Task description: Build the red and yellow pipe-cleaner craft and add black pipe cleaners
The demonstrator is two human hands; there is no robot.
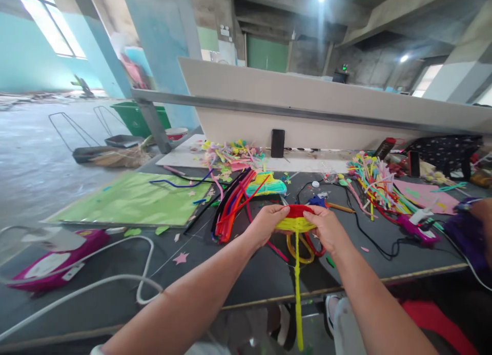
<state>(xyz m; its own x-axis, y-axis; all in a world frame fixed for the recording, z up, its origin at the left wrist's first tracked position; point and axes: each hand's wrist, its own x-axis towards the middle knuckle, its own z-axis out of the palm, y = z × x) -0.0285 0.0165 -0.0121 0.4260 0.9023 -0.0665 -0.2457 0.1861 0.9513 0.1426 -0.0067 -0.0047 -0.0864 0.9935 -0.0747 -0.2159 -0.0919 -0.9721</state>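
Note:
Both hands hold a red and yellow pipe-cleaner piece (295, 223) over the table's front part. My left hand (268, 223) pinches its left end and my right hand (326, 227) pinches the right end. From its middle a yellow fuzzy strand (298, 293) hangs down past the table edge. Just below the piece lie scissors (303, 253) with a yellow handle, partly hidden. Behind my left hand is a bundle of red, orange, blue and black pipe cleaners (230, 211). A turquoise and yellow pipe-cleaner piece (267, 184) rests beyond my hands.
A green sheet (130, 198) lies on the left, near a magenta power strip (57, 262) with white cable. Another power strip (418, 231) is at right, beside piled pipe cleaners (371, 183). A phone (277, 143) leans against the white partition (238, 126). A person's arm (482, 216) shows far right.

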